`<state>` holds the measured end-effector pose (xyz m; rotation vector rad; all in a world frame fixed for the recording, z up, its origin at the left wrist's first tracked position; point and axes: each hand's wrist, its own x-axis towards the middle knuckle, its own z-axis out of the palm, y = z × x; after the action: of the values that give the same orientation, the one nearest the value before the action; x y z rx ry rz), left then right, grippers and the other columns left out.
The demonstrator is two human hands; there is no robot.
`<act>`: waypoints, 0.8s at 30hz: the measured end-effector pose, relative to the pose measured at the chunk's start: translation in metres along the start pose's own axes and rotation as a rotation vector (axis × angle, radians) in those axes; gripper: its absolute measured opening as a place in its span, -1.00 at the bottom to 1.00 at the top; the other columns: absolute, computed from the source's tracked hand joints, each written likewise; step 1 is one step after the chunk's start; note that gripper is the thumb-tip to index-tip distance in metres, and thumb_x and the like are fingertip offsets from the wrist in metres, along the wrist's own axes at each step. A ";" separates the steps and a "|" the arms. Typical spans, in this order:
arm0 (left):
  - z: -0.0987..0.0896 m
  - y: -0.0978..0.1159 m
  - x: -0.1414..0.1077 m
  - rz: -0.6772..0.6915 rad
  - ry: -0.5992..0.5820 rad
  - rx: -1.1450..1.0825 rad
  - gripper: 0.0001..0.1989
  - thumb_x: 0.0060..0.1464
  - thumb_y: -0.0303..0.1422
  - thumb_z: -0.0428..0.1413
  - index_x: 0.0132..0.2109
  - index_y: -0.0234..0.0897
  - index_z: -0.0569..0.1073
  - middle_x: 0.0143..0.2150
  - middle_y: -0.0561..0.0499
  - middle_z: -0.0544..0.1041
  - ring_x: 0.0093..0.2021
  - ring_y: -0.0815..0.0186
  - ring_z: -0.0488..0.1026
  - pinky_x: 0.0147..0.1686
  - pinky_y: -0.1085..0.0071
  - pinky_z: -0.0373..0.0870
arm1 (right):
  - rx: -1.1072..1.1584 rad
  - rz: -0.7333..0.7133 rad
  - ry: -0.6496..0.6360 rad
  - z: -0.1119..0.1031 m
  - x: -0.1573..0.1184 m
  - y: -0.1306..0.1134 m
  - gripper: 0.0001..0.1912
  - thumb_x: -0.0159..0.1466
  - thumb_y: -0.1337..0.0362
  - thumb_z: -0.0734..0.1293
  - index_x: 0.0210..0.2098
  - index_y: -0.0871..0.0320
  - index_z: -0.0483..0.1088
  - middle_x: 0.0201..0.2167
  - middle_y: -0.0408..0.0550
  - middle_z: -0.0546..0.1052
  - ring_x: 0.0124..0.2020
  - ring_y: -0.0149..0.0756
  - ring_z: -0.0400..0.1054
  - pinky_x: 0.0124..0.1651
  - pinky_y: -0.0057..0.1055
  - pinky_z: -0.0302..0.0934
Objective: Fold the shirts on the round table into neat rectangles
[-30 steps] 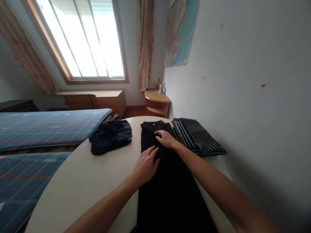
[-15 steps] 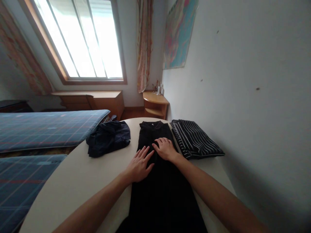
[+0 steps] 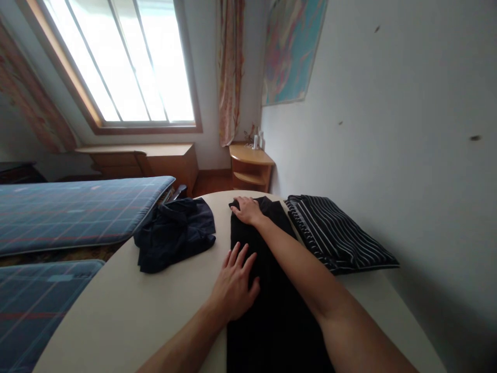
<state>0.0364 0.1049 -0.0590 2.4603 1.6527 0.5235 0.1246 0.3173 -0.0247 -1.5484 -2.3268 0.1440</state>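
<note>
A long black garment (image 3: pixel 279 331) lies narrow and flat on the white table (image 3: pixel 155 316), running away from me. My left hand (image 3: pixel 235 287) rests on its left edge with the fingers spread. Farther up, my right hand (image 3: pixel 247 210) lies flat at the collar end, fingers stretched out over the cloth, covering part of the neckline. To the left sits a crumpled dark navy garment (image 3: pixel 176 233). Right of the black garment is a folded black cloth with white stripes (image 3: pixel 337 233).
Along the right runs a white wall (image 3: pixel 407 181). Beds with blue plaid mattresses (image 3: pixel 77 212) stand to the left of the table. Beyond the table are a small wooden corner shelf (image 3: pixel 250 155) and a wooden desk (image 3: pixel 171 160) under the window (image 3: pixel 128 62).
My right hand has slid up the black garment to its collar end. My left hand stays on the left edge, which now lies straighter. The view has shifted slightly.
</note>
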 end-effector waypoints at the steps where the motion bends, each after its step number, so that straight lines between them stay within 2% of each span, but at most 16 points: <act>1: -0.001 0.001 0.000 -0.006 -0.021 -0.004 -0.40 0.19 -0.27 0.07 0.36 -0.24 0.28 0.46 -0.13 0.11 0.48 0.00 -0.12 0.40 -0.03 -0.04 | -0.005 0.012 -0.019 0.002 0.009 -0.001 -0.47 0.39 0.00 0.20 0.26 0.10 0.28 0.20 0.08 0.43 0.24 -0.03 0.20 0.26 -0.09 0.04; 4: -0.004 0.003 0.001 -0.020 -0.058 -0.013 -0.38 0.18 -0.26 0.05 0.37 -0.23 0.27 0.47 -0.12 0.08 0.48 0.01 -0.12 0.41 -0.04 -0.06 | -0.010 0.043 -0.071 0.008 0.029 -0.004 -0.48 0.32 -0.02 0.28 0.17 0.12 0.39 0.12 0.13 0.50 0.21 0.04 0.24 0.22 -0.04 0.07; 7: -0.003 0.001 0.002 -0.021 -0.065 -0.022 -0.37 0.18 -0.25 0.05 0.38 -0.23 0.26 0.48 -0.11 0.06 0.48 -0.01 -0.13 0.40 -0.07 -0.05 | 0.002 0.070 -0.099 0.013 0.044 -0.005 -0.65 0.29 0.11 0.32 0.02 0.06 0.51 0.05 0.05 0.56 0.16 -0.01 0.32 0.21 -0.08 0.10; 9: 0.001 -0.001 0.002 -0.011 -0.051 -0.033 -0.37 0.18 -0.24 0.04 0.38 -0.22 0.25 0.48 -0.10 0.05 0.48 -0.03 -0.13 0.40 -0.09 -0.04 | 0.026 0.098 -0.089 0.016 0.051 -0.003 -0.70 0.33 0.18 0.27 0.00 0.01 0.52 0.04 -0.01 0.57 0.12 -0.08 0.37 0.19 -0.13 0.15; 13: 0.007 -0.003 0.002 -0.002 -0.020 -0.044 -0.36 0.16 -0.24 0.06 0.38 -0.20 0.26 0.48 -0.08 0.05 0.48 -0.05 -0.13 0.38 -0.13 -0.02 | 0.076 0.151 -0.062 0.020 0.057 0.007 -0.61 0.42 0.20 0.12 0.08 0.01 0.49 0.06 -0.03 0.57 0.07 -0.16 0.43 0.08 -0.25 0.26; 16: 0.006 -0.002 0.003 -0.011 -0.035 -0.045 -0.36 0.15 -0.26 0.07 0.37 -0.22 0.26 0.48 -0.10 0.04 0.48 -0.07 -0.14 0.39 -0.13 -0.03 | 0.094 0.118 -0.083 0.024 0.055 0.012 -0.65 0.39 0.20 0.18 0.04 0.00 0.52 0.02 -0.08 0.58 0.05 -0.19 0.43 0.08 -0.29 0.27; 19: 0.004 -0.002 0.003 -0.018 -0.050 -0.045 -0.36 0.16 -0.25 0.06 0.38 -0.21 0.25 0.49 -0.10 0.03 0.49 -0.05 -0.16 0.40 -0.10 -0.05 | 0.095 0.050 -0.076 0.024 0.047 0.015 -0.64 0.37 0.18 0.25 0.11 -0.01 0.48 0.12 -0.11 0.53 0.14 -0.19 0.35 0.18 -0.27 0.22; 24: 0.003 -0.002 0.003 -0.001 -0.034 -0.021 -0.35 0.18 -0.23 0.06 0.39 -0.18 0.23 0.48 -0.09 0.05 0.49 -0.04 -0.17 0.40 -0.09 -0.05 | 0.052 0.000 -0.011 0.012 0.017 0.022 -0.56 0.38 0.28 0.20 0.23 0.08 0.35 0.28 0.02 0.34 0.27 -0.10 0.18 0.31 -0.15 0.05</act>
<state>0.0366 0.1081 -0.0616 2.4397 1.6266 0.4932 0.1342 0.3426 -0.0384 -1.5260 -2.3126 0.2113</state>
